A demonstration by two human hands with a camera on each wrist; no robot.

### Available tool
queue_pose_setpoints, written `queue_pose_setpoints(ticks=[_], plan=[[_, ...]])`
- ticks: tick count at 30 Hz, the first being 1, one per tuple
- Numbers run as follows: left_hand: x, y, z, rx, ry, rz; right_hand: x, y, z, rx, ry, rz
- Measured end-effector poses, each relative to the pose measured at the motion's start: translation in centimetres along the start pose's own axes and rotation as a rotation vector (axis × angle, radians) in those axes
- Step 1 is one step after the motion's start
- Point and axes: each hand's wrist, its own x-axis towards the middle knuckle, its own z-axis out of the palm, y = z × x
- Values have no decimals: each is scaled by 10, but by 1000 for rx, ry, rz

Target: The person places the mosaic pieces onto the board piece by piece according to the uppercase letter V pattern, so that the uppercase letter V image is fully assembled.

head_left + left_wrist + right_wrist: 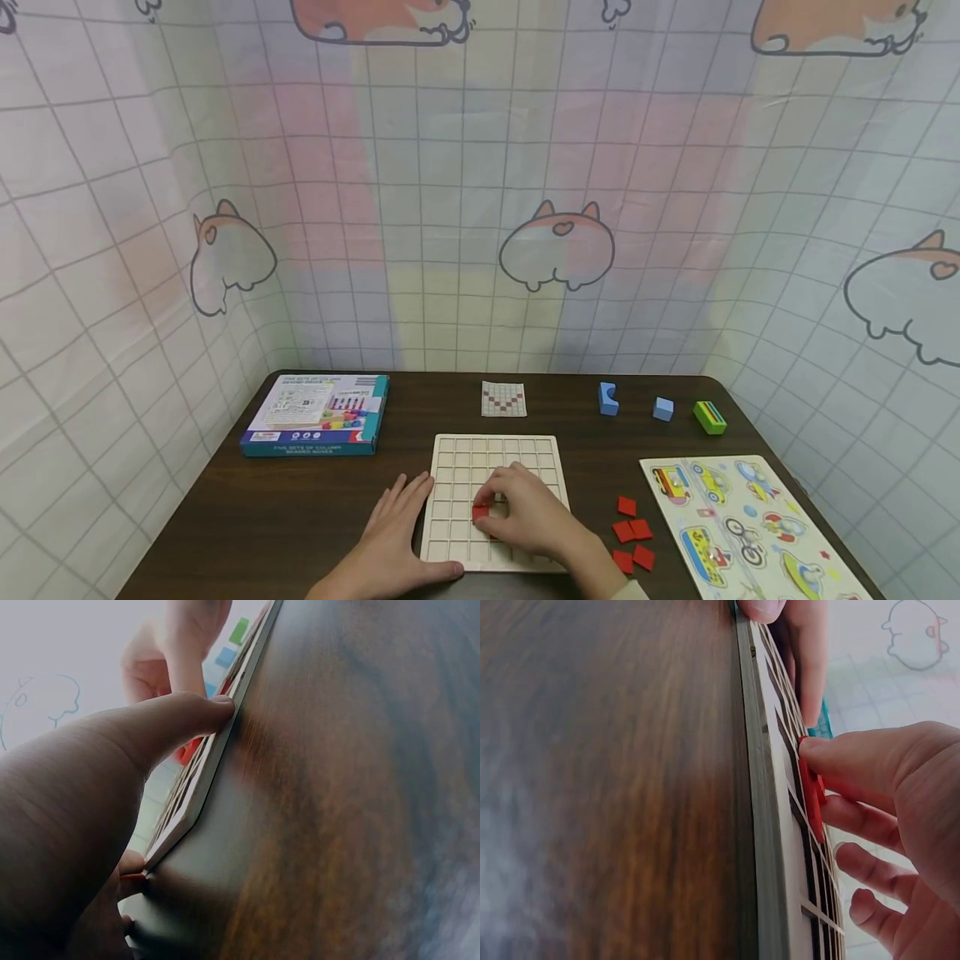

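A makeshift recording booth: a cartoon-printed grid curtain (480, 208) encloses a dark wooden table (285, 508) laid with children's toys, including a vehicle peg puzzle (742, 525), foam blocks (663, 408) and a boxed bead game (315, 414).

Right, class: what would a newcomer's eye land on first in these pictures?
The right hand pinching a red tile over the wooden grid board at the table's front edge. The left hand rests flat at the board's left side. Spare red tiles lie to the right, beside a vehicle puzzle.
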Motion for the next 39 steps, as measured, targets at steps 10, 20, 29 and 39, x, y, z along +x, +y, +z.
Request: queue_pose_setpoints(ticks=[10, 20, 29, 39], plan=[[1, 1, 0, 3, -14, -13, 6, 1, 2, 23, 3, 23], [1, 1, 0, 4, -15, -15, 9, 2, 2, 60, 3, 33], [1, 1, 1, 1, -18, -18, 7, 1, 0, 29, -1, 38], [0, 2, -1, -4, -24, -31, -17, 1, -22, 51, 20, 67]])
